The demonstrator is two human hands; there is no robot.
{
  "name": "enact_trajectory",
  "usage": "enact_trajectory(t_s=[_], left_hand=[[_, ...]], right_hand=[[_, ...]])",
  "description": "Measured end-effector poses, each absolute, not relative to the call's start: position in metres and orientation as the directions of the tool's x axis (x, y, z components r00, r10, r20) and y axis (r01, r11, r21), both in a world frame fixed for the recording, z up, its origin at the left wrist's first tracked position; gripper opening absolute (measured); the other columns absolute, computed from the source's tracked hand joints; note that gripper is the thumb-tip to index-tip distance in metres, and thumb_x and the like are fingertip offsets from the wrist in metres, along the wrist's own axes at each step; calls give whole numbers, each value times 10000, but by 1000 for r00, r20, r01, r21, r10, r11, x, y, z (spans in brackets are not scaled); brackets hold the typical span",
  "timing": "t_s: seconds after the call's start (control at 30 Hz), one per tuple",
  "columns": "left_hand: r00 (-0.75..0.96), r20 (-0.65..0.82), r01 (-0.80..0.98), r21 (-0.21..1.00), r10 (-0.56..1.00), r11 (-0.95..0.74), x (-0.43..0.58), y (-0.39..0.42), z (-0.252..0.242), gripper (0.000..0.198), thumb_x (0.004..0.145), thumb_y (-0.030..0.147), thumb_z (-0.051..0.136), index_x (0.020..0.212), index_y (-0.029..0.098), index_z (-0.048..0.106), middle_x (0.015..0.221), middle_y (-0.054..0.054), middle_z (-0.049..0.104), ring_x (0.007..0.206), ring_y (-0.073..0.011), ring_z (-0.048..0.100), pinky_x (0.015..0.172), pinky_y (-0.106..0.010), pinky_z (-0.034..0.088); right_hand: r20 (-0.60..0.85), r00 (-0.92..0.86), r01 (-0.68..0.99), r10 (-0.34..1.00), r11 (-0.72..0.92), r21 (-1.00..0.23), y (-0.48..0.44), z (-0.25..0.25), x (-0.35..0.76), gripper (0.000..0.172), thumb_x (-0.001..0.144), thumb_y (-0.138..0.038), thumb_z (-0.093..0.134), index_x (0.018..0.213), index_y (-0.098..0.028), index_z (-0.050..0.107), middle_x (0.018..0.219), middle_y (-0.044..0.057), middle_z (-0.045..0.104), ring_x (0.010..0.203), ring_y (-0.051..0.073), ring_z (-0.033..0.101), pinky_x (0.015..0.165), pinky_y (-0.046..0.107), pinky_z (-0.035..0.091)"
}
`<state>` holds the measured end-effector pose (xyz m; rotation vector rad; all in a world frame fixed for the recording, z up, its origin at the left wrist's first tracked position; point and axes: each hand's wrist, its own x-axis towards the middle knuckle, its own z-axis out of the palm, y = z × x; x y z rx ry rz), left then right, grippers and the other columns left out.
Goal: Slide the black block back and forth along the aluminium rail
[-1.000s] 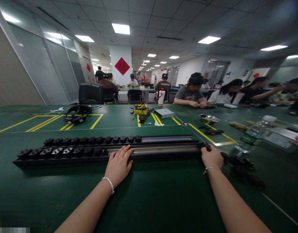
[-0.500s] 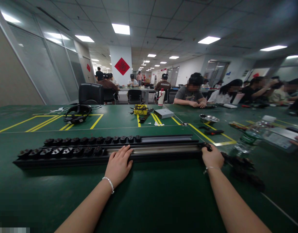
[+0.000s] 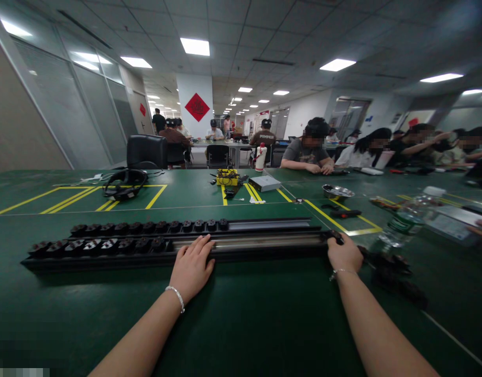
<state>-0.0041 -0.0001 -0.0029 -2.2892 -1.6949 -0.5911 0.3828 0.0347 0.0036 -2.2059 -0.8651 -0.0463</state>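
A tiled office ceiling (image 3: 284, 31) spreads above and beyond the front rail (image 3: 264, 243). The green table (image 3: 264, 314), marked with yellow tape (image 3: 156, 197), lies beneath that rail. The front rail's long axis runs left to right, crosswise to the person, with a rear rail (image 3: 268, 224) just behind it; black modules (image 3: 108, 246) line the front rail's left part. Near its middle the left hand (image 3: 193, 264) rests, fingers extended; at its right end the right hand (image 3: 345, 254) is closed on a small black piece (image 3: 334, 237), perhaps another module, dimly seen.
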Motion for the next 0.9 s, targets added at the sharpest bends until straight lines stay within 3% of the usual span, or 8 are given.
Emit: enact_trajectory(t_s=[0.9], left_hand=[[252,450,954,34,857,-298,-4,-1,-2,394,806,292,404,1196,269,462,1354,-2,410,1237,-196,357,941,-390,313]], right_hand=[[317,767,596,557,-439,-672,35,1,388,464,711,-362,457,1101,-151,593,908,118,629,794,241,555,765,351,419]])
